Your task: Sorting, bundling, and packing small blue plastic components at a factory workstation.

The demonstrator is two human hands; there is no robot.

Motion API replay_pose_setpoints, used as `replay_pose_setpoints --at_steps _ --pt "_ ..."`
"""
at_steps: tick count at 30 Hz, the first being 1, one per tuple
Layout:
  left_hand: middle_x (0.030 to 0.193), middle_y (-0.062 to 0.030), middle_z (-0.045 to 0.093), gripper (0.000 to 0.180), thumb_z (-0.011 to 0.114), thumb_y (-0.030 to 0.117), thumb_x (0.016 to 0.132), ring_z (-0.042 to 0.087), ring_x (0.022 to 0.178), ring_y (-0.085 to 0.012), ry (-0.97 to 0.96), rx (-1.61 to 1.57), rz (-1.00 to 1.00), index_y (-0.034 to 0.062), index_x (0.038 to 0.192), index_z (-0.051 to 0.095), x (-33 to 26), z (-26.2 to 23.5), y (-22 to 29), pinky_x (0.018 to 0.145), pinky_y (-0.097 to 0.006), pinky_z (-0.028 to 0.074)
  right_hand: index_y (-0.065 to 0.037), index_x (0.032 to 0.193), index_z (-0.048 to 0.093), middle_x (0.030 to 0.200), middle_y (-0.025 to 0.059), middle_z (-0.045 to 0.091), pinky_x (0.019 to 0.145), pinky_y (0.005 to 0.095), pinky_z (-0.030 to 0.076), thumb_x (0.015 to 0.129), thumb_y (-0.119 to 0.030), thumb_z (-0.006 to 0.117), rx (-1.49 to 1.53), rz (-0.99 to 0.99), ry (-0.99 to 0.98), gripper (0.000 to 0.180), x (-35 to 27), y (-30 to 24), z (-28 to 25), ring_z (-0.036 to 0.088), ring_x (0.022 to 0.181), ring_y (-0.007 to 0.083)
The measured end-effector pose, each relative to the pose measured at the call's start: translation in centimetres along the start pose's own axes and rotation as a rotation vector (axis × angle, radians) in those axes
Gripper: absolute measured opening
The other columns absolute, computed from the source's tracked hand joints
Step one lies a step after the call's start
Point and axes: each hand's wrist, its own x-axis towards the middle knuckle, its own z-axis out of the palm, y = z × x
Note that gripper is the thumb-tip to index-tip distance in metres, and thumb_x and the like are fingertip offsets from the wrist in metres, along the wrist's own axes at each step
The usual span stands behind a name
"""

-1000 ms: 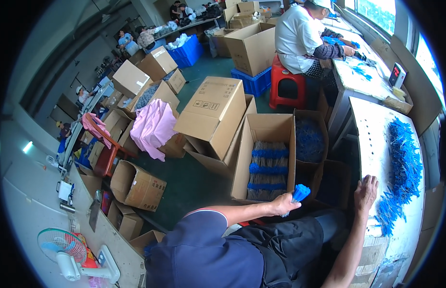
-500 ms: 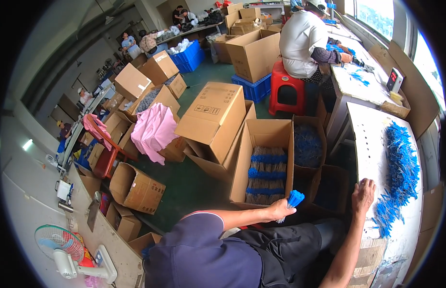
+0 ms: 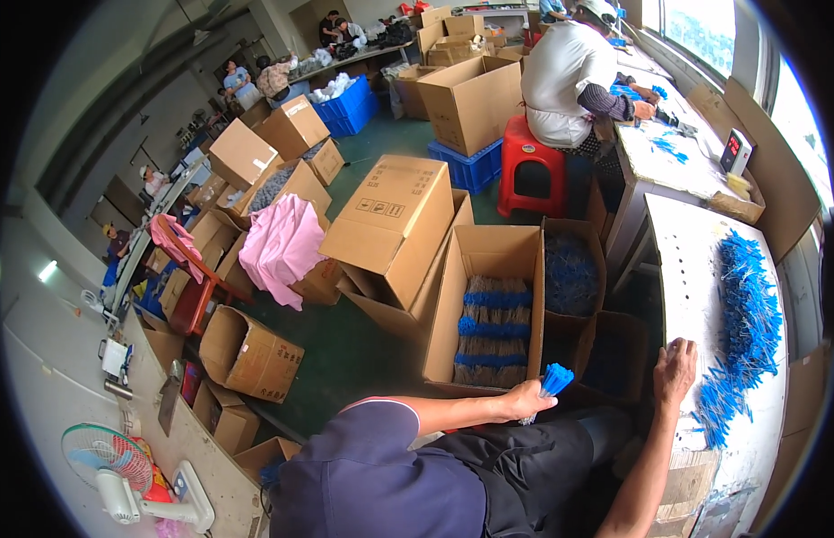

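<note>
My left hand [image 3: 527,403] is closed around a bundle of thin blue-topped sticks [image 3: 556,380], the blue ends pointing up and the pale stems showing below the fist. It is held above my lap, by the near edge of an open carton [image 3: 435,345] where rows of similar blue and pale bundles [image 3: 493,327] are stacked. My right hand [image 3: 675,369] rests at the near edge of the white worktable [image 3: 681,242], its fingers curled in; whatever they may hold is hidden. To its right on that table lies a long heap of loose blue-topped sticks [image 3: 749,305].
Beside the open carton stand two more boxes [image 3: 571,269] with blue pieces. A large carton [image 3: 395,215] is to the left. Ahead, a person in white [image 3: 569,81] sits on a red stool [image 3: 529,170], hands at another table. A fan [image 3: 112,471] stands at lower left.
My left hand has shifted slightly right with the bundle, away from the open carton. The right hand stays at the table edge, almost unmoved. The whole view has shifted a little.
</note>
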Motion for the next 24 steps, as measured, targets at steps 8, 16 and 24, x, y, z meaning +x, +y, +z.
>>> replay_pose_setpoints --at_steps 8,16,24 --pt "0.107 -0.01 0.064 0.035 0.067 0.027 0.098 0.058 0.101 -0.0179 -0.141 -0.032 -0.1 0.0015 0.12 0.058 -1.1 -0.6 1.4 0.092 -0.037 0.047 -0.002 0.109 0.062 0.109 0.017 0.059 0.091 0.0469 0.048 0.087 -0.01 0.074 0.016 0.026 -0.013 0.026 -0.2 0.3 0.3 0.059 0.105 0.0378" --pt "0.095 -0.009 0.063 0.03 0.068 0.029 0.097 0.057 0.091 -0.0178 -0.107 0.007 -0.092 0.0021 0.107 0.06 -1.2 -0.7 3.1 0.084 -0.038 0.048 -0.004 0.105 0.061 0.107 0.0154 0.059 0.088 0.0464 0.048 0.086 -0.012 0.075 0.023 0.01 0.025 0.025 -0.5 0.3 0.4 0.059 0.103 0.0369" --pt "0.096 -0.0086 0.062 0.03 0.067 0.028 0.097 0.056 0.091 -0.0177 -0.095 -0.03 -0.086 0.0021 0.109 0.059 -1.0 -0.5 1.8 0.084 -0.038 0.047 -0.004 0.108 0.062 0.108 0.0163 0.059 0.09 0.0463 0.048 0.085 -0.011 0.076 0.016 0.035 -0.004 0.028 -0.3 0.3 0.2 0.06 0.104 0.037"
